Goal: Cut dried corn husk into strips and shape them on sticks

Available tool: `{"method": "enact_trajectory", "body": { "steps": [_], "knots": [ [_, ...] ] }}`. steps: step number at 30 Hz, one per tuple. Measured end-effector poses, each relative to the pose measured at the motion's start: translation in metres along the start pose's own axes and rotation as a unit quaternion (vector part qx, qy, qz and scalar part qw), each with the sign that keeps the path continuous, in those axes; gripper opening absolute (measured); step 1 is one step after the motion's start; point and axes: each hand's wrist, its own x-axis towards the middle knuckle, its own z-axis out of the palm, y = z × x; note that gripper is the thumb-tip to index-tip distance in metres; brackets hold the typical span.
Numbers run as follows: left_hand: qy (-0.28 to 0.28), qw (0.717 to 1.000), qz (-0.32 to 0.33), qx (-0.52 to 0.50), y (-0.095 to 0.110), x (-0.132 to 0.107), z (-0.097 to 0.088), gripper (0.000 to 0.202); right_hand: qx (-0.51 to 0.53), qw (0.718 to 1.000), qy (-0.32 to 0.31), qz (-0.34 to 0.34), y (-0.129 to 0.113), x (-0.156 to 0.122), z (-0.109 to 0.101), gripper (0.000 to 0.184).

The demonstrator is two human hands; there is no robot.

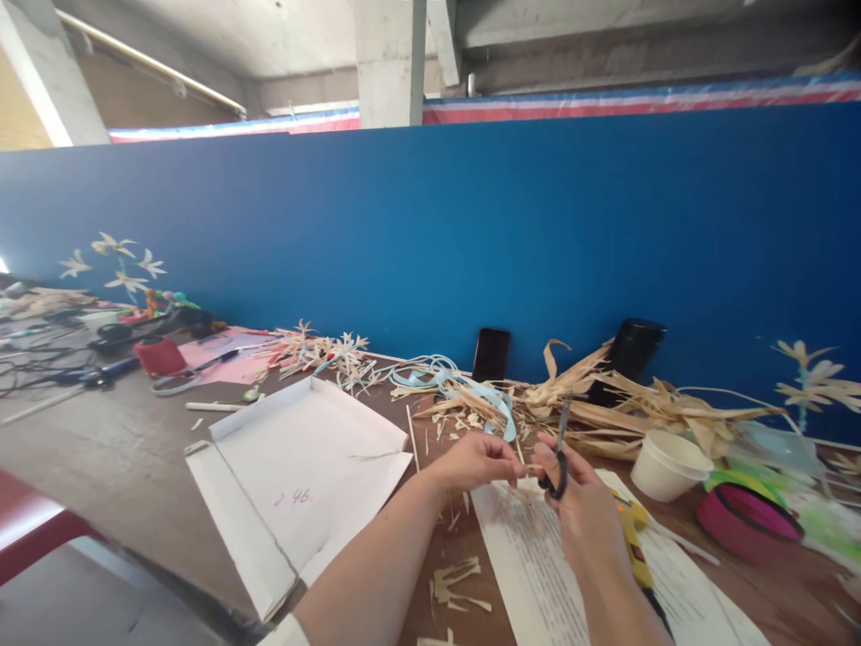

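Below centre, the left hand (485, 461) is pinching, seemingly shaping, a strip (531, 470); the curled right hand (571, 484) is holding scissors (562, 467), next needing steadiness.

A person's left hand (479, 462) and right hand (577, 492) sit close together at a paper sheet (531, 561), a box (316, 449) left, a cup (663, 475) right, husks (673, 408) and a phone (491, 355) behind.

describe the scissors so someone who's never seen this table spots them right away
Along the tall blue partition runs a brown table with printed paper on it. Near that paper's far end, the person's right hand holds the scissors, blades towards the partition. Black finger loops set them apart from the pale dried leaves beyond.
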Motion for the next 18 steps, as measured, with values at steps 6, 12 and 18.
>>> {"method": "enact_trajectory", "body": {
  "steps": [6,12,18],
  "knots": [
    [0.237,0.938,-0.084,0.237,-0.003,0.001,-0.014,0.055,0.088,0.99,0.108,0.008,0.003,0.007,-0.005,0.047],
    [0.159,0.908,-0.1,0.374,-0.001,-0.003,-0.016,0.036,0.096,0.992,0.086,-0.002,-0.001,0.004,-0.004,0.044],
    [0.062,0.92,-0.104,0.373,-0.003,-0.003,-0.009,0.031,0.094,0.992,0.089,0.003,-0.007,0.0,-0.002,0.042]
  ]
}}
